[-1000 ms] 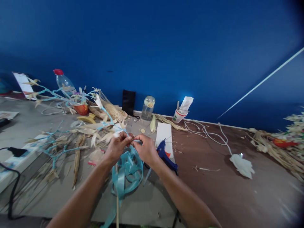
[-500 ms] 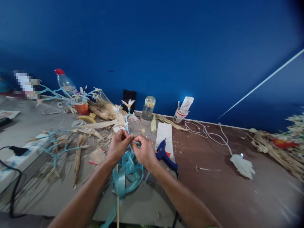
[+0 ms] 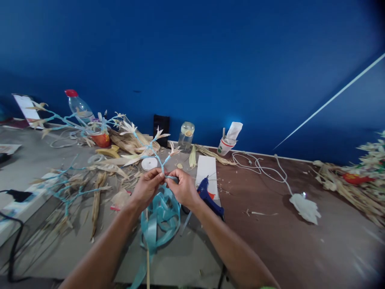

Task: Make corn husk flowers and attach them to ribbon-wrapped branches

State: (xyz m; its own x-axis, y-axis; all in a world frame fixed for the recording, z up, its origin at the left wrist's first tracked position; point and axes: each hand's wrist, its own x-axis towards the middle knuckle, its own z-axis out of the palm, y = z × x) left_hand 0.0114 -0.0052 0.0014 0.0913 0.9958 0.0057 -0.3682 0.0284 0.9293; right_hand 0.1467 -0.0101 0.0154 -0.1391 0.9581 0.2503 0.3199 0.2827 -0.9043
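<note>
My left hand [image 3: 148,188] pinches the base of a blue-wrapped flower branch [image 3: 163,163], whose forked twigs end in pale husk-like flowers. Between the fingers of my right hand [image 3: 184,189] is a strip of light-blue ribbon, drawn out sideways from the stem. Both hands are closed and nearly touch. Beneath them a loose heap of the blue ribbon [image 3: 154,230] lies over the table, with a thin stick [image 3: 148,265] by it. A blue glue gun [image 3: 207,196] rests on a white card [image 3: 207,166] right of my right hand.
At left are more blue branches [image 3: 67,196], dried husks [image 3: 96,204] and a power strip [image 3: 30,202]. A bottle [image 3: 80,106], a glass jar [image 3: 185,138] and a paper cup [image 3: 225,146] stand along the wall. A white cable [image 3: 281,172] runs across the right side.
The flower branch has turned and spread to the left, so more of its flowers show. My hands stay close together at its base. The view has shifted slightly.
</note>
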